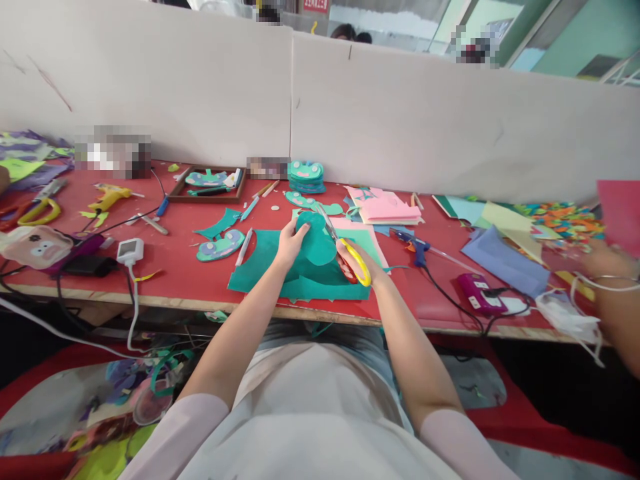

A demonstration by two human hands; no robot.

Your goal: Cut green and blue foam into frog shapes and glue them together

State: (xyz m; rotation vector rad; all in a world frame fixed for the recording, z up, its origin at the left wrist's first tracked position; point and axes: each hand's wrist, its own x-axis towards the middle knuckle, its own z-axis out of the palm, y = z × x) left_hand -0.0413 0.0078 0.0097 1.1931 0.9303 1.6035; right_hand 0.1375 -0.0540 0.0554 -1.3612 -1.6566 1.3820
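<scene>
My left hand (293, 241) is closed on a rounded teal felt piece (319, 243), thumb on top. In my right hand (364, 257) are scissors (354, 259) with yellow and red handles, their blades lying at the right edge of the felt piece. Below both hands a larger teal felt sheet (255, 257) lies at the table's front. Left of it are a marker-like white pen (244, 247) and a teal cutout with lilac patches (220, 246). Just beyond my hands lies another green cutout (300, 199).
A stack of green frog-like faces (306, 177) stands by the white partition (400, 120). A brown tray (173, 195) is at back left, a blue glue gun (413, 243) and purple power strip (480, 293) at right. A co-worker's arm (617, 287) reaches in at far right.
</scene>
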